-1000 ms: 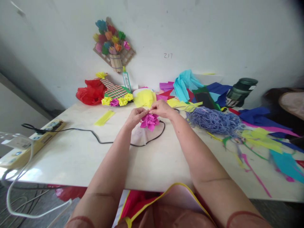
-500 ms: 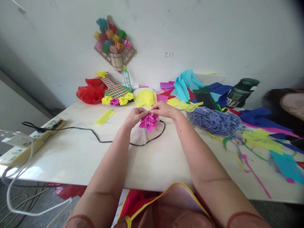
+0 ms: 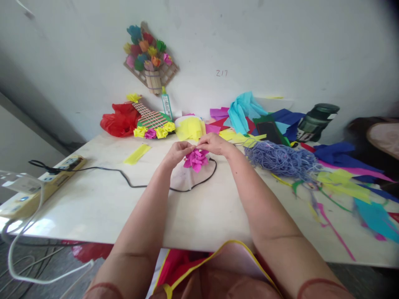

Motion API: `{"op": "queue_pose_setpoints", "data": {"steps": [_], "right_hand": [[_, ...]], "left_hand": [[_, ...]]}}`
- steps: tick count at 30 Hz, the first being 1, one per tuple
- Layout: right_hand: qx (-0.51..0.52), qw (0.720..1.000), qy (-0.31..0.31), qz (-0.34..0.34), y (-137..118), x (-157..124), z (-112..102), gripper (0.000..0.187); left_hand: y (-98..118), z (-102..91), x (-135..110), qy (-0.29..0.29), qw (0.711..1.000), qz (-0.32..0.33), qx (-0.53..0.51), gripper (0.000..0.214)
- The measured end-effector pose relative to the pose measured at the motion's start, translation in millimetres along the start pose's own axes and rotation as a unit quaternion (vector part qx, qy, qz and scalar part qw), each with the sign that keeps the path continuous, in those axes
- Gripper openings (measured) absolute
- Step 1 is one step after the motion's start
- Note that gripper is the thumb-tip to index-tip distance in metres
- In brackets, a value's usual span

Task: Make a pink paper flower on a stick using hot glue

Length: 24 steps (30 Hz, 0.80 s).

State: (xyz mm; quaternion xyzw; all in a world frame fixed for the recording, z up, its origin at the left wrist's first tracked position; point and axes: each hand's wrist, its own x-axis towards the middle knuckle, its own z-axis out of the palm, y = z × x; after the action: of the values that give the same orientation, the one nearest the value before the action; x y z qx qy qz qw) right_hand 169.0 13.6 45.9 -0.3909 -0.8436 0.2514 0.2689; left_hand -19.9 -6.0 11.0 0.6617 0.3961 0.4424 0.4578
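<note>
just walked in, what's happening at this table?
A person works at a white table. The left hand and right hand together pinch a pink paper flower just above the tabletop. A pile of purple string and coloured paper scraps lie to the right; a black cable loops beneath the flower.

The one camera is sitting on the person's head, looking forward and down across the table [image 3: 93, 207] toward the wall [image 3: 280, 41] behind it. It is hovering close above the near edge, so both forearms are running up from the bottom of the frame. The left hand [image 3: 177, 153] and right hand [image 3: 215, 144] are meeting at the paper flower [image 3: 196, 160] near the middle. The wide lens is bending the table's edges.
</note>
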Motion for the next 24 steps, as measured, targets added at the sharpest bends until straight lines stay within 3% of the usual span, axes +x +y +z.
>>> {"op": "queue_pose_setpoints", "data": {"steps": [4, 10, 24], "right_hand": [[0.000, 0.999, 0.032, -0.044, 5.0, 2.3, 1.7, 0.015], [-0.012, 0.997, 0.049, -0.057, 7.8, 3.3, 3.1, 0.014], [-0.029, 0.997, 0.056, -0.040, 4.9, 3.7, 4.4, 0.011]], "left_hand": [[-0.2, -0.2, -0.2, 0.001, 1.000, -0.012, -0.029, 0.039], [-3.9, 0.7, 2.0, 0.007, 0.998, -0.025, -0.053, 0.041], [-4.6, -1.9, 1.9, -0.001, 0.999, -0.014, -0.045, 0.037]]}}
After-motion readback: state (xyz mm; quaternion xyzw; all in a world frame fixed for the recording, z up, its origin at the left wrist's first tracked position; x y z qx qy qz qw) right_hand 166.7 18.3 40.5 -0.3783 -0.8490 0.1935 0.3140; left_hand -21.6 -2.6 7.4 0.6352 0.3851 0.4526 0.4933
